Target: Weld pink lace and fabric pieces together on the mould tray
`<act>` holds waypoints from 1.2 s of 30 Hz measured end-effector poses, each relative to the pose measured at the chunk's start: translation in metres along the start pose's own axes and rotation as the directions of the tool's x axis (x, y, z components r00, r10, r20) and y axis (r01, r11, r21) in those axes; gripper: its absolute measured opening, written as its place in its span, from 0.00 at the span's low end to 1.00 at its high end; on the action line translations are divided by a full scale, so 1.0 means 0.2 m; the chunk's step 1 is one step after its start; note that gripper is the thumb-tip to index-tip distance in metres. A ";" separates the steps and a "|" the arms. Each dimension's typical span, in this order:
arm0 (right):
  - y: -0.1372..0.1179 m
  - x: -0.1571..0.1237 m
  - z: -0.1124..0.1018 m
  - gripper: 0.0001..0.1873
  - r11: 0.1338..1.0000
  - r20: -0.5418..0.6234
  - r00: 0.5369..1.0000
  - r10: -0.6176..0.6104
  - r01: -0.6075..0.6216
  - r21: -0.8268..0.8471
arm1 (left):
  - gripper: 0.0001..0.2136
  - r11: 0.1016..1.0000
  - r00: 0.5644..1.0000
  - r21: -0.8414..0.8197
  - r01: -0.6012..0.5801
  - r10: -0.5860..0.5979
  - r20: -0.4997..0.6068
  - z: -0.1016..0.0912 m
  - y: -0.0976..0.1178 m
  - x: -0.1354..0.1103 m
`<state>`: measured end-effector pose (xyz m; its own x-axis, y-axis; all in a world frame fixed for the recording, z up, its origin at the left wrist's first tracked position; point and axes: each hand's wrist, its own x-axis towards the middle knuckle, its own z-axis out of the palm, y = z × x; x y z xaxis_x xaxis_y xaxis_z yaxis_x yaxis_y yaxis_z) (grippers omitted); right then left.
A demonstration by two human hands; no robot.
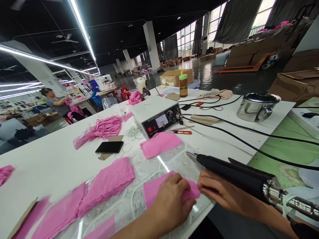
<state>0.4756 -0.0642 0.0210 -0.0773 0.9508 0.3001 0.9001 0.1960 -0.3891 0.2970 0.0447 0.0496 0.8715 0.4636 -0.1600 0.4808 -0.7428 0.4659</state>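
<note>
Pink cloth [156, 192] lies at the near edge of the surface [50, 156], pinned under my curled left grip [171, 202], while my right grip [221, 192], closed round a black tool [234, 174], holds its metal tip [191, 155] so near that a slip could catch fingers or cloth, I reckon.

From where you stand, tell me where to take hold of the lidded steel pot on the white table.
Take the steel pot by the loop handle on its near wall, coming from your own side. That handle faces you and stands clear; the lid knob would probably lift only the lid.
</note>
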 end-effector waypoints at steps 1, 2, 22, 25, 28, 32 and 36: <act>0.00 0.00 0.00 0.10 1.000 -0.005 1.000 0.017 -0.016 0.026 | 0.06 1.000 1.000 0.000 -0.004 0.004 -0.003 0.00 0.00 0.00; -0.01 0.01 0.00 0.10 0.998 -0.006 1.000 0.030 -0.030 0.057 | 0.06 1.000 1.000 -0.001 -0.010 0.010 -0.005 0.00 0.00 0.00; 0.02 0.04 0.01 0.14 0.930 0.066 0.993 0.097 -0.114 0.350 | 0.12 0.954 0.994 -0.295 -0.057 0.026 -0.109 0.00 -0.01 0.06; 0.01 0.03 0.02 0.09 0.919 0.107 0.986 0.129 -0.159 0.362 | 0.12 0.929 0.995 -0.368 -0.046 0.008 -0.104 -0.01 -0.02 0.06; 0.00 0.03 0.04 0.07 0.939 0.102 0.983 0.155 -0.179 0.294 | 0.11 0.894 0.995 -0.448 -0.025 -0.022 -0.100 -0.01 -0.02 0.07; -0.01 0.01 0.07 0.10 0.964 0.014 0.989 0.146 -0.145 0.224 | 0.09 0.823 0.983 -0.567 0.028 -0.127 -0.136 -0.02 -0.04 0.06; -0.03 -0.01 0.08 0.10 0.971 -0.132 0.987 0.095 -0.062 0.232 | 0.08 0.707 0.941 -0.704 0.065 -0.278 -0.192 -0.09 -0.11 0.00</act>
<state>0.4638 -0.0625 0.0078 0.0660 0.9249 0.3745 0.7790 0.1867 -0.5985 0.2845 0.0687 0.0551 0.6678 0.7358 -0.1127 0.3278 -0.1548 0.9320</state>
